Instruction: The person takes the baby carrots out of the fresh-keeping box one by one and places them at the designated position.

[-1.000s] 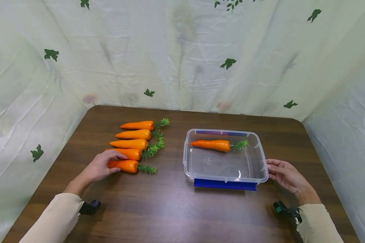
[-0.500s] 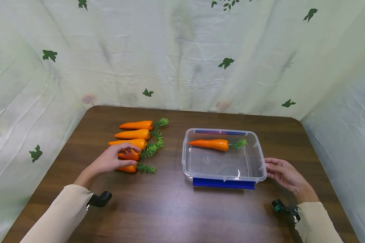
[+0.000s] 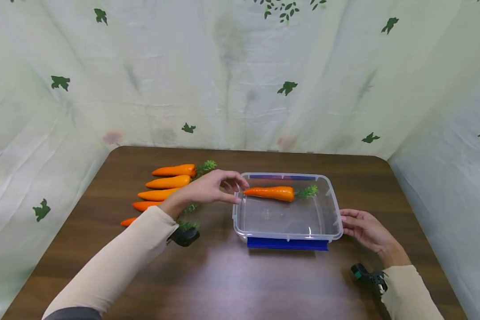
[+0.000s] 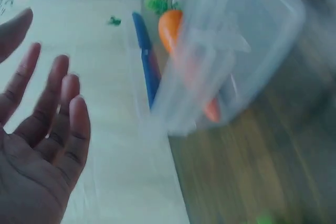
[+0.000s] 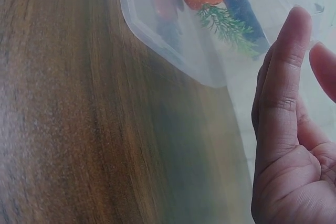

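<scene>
An orange carrot (image 3: 274, 193) with a green top lies in a clear plastic box (image 3: 284, 222) with blue side clips. My left hand (image 3: 210, 186) hovers at the box's left rim, near the carrot's tip. Its fingers are loosely bent with a gap to the thumb, and the left wrist view shows nothing in it. On the box's right side, the fingers of my right hand (image 3: 370, 233) are at the wall, seen mostly straight in the right wrist view. Several more carrots (image 3: 172, 182) lie in a column on the left, partly hidden by my left arm.
The brown wooden table (image 3: 224, 284) has its back edge against a pale curtain (image 3: 232, 89) with green leaf prints. Curtain also hangs at both sides. A black device (image 3: 186, 236) is strapped to the left wrist, another (image 3: 370, 276) to the right.
My left hand has left the carrots on the left and moved right to the box's left rim, carrying nothing. The right hand stays beside the box. The head view has shifted slightly.
</scene>
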{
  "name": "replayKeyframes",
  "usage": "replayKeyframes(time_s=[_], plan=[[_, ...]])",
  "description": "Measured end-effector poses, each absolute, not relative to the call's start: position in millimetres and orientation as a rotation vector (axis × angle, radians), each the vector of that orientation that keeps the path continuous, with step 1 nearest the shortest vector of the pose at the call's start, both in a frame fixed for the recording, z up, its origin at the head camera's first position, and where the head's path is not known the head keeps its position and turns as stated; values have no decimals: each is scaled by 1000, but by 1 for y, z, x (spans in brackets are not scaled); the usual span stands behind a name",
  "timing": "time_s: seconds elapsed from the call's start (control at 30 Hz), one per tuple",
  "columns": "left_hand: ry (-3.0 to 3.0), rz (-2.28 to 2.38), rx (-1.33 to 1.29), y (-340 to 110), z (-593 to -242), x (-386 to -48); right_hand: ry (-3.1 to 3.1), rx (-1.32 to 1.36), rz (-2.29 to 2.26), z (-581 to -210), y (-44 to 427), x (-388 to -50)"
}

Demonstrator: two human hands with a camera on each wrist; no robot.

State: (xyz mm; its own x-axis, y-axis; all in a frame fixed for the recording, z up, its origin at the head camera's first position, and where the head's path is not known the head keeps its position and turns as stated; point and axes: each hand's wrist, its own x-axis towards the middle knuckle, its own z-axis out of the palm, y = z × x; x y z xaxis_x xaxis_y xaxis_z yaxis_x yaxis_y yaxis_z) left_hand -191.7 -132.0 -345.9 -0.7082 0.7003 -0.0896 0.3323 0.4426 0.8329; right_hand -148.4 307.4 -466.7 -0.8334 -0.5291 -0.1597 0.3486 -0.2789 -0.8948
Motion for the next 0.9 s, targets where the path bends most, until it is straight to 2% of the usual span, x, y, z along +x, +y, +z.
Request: replayKeyframes(time_s=[0.37,0.6,0.9], plan=[[1982,901,833,-54,-339,-244,1379,-196,-2163,-466,311,-150],[2044,796,786,-15,-356,-253,1455,-164,-2131,-466,312,-151],[2131,562,831,4,-377,-258,1442,-171,-2144,-471,309,-149]])
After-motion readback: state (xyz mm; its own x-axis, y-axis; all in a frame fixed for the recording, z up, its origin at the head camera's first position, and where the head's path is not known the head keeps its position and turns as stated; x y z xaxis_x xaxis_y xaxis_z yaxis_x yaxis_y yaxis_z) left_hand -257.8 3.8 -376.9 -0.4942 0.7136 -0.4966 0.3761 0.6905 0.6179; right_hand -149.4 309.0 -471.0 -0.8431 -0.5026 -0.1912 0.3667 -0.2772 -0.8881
